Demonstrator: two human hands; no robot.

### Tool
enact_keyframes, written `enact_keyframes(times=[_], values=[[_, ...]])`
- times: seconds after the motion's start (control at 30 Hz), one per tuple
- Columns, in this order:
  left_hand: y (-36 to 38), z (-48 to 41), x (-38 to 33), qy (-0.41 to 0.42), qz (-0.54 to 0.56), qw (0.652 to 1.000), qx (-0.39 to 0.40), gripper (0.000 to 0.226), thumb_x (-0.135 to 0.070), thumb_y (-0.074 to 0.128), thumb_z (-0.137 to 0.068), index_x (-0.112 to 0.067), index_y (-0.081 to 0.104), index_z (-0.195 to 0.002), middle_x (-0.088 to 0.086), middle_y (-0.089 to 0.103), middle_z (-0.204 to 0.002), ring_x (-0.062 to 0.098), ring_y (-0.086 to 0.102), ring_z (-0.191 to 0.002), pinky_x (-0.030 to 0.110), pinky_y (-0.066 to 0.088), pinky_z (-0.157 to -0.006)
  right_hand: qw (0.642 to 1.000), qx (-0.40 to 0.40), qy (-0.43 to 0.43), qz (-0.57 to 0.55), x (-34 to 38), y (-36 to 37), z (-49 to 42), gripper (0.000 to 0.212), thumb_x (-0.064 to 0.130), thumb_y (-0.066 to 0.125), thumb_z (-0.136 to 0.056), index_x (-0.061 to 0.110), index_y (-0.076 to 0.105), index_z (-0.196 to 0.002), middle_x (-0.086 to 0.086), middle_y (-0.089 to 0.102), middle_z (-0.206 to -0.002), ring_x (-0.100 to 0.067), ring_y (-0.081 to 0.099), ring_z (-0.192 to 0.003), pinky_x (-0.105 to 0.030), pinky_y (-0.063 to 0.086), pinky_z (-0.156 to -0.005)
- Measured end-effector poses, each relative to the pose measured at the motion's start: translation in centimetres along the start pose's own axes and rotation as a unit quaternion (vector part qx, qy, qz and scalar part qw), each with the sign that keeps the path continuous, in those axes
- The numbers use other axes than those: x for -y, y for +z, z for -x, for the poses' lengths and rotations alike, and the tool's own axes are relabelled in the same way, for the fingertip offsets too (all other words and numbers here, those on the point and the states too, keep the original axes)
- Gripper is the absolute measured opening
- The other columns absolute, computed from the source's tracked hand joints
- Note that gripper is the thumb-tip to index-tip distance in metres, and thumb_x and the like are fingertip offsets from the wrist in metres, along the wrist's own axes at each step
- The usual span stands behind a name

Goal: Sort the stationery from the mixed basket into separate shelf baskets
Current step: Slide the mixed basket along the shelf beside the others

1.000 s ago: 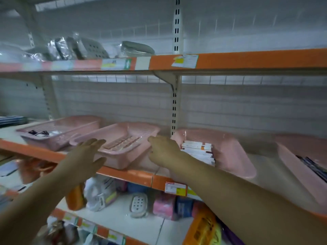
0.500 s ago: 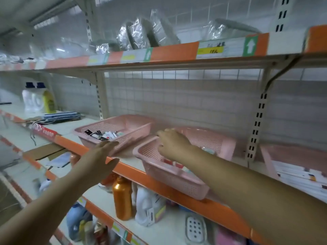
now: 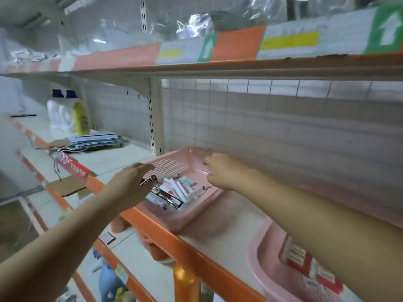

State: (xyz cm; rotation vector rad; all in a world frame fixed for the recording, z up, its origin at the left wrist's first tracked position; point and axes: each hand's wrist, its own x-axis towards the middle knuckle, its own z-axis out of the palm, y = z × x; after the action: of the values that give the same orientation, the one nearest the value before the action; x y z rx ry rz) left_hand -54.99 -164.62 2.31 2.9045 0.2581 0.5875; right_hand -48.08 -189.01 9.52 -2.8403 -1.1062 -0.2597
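Note:
A pink mixed basket (image 3: 181,159) stands on the orange-edged shelf (image 3: 192,256). Jumbled stationery (image 3: 174,191) lies in it: small tubes, pens and dark packets. My left hand (image 3: 130,185) reaches to the basket's near-left rim with fingers stretched out and holds nothing. On the basket's right side, my right hand (image 3: 220,171) curls its fingers over the rim. A second pink basket (image 3: 261,277) sits at the lower right with red-and-white packs (image 3: 305,264) inside, partly hidden by my right forearm.
Further left on the same shelf lie a flat stack of paper bags (image 3: 93,140) and white and yellow bottles (image 3: 67,115). The shelf above (image 3: 218,66) hangs low, loaded with plastic-wrapped goods. Bottles and packets (image 3: 185,282) fill the shelves below.
The view has swung left along the shelf. Both hands have moved from the baskets further right to the leftmost basket, and my right hand now curls over its right rim.

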Motion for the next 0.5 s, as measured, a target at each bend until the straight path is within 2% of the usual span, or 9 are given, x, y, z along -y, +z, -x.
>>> enact_keyframes(times=[0.17,0.27,0.4,0.5], values=[[-0.9,-1.4,-0.1,0.012,0.034,0.998,0.046,0.044,-0.029,0.056,-0.091,-0.024,0.048,-0.134,-0.001,0.049,-0.137,0.021,0.055,-0.114,0.031,0.043,-0.094,0.999,0.044,0.020,0.010,0.7,3.1,-4.0,0.038,0.015,0.051,-0.085,0.013,0.053,-0.124,-0.012,0.053,-0.123,-0.031,0.051,-0.113,-0.037,0.046,-0.091],[-0.1,-4.1,0.4,0.068,0.061,0.993,0.077,0.044,-0.025,0.055,-0.092,-0.021,0.047,-0.135,-0.001,0.049,-0.138,0.020,0.054,-0.117,0.029,0.042,-0.097,0.996,0.078,0.050,0.017,0.9,4.5,-5.9,0.044,0.021,0.052,-0.087,0.019,0.049,-0.130,-0.010,0.051,-0.131,-0.029,0.051,-0.117,-0.039,0.047,-0.092],[1.8,-8.1,1.0,0.156,0.067,0.970,0.175,0.036,-0.026,0.055,-0.092,-0.021,0.053,-0.128,0.000,0.059,-0.126,0.018,0.056,-0.109,0.022,0.041,-0.087,0.983,0.137,0.115,0.043,0.8,6.0,-7.4,0.043,0.018,0.048,-0.089,0.022,0.048,-0.132,-0.008,0.055,-0.126,-0.026,0.058,-0.106,-0.033,0.050,-0.084],[3.5,-10.0,0.4,0.204,0.045,0.946,0.249,0.041,-0.028,0.054,-0.092,-0.019,0.050,-0.131,0.003,0.057,-0.127,0.019,0.054,-0.111,0.024,0.040,-0.089,0.976,0.131,0.173,0.029,0.5,7.3,-7.7,0.037,0.017,0.047,-0.090,0.019,0.055,-0.126,-0.009,0.058,-0.120,-0.026,0.060,-0.098,-0.031,0.052,-0.077]])
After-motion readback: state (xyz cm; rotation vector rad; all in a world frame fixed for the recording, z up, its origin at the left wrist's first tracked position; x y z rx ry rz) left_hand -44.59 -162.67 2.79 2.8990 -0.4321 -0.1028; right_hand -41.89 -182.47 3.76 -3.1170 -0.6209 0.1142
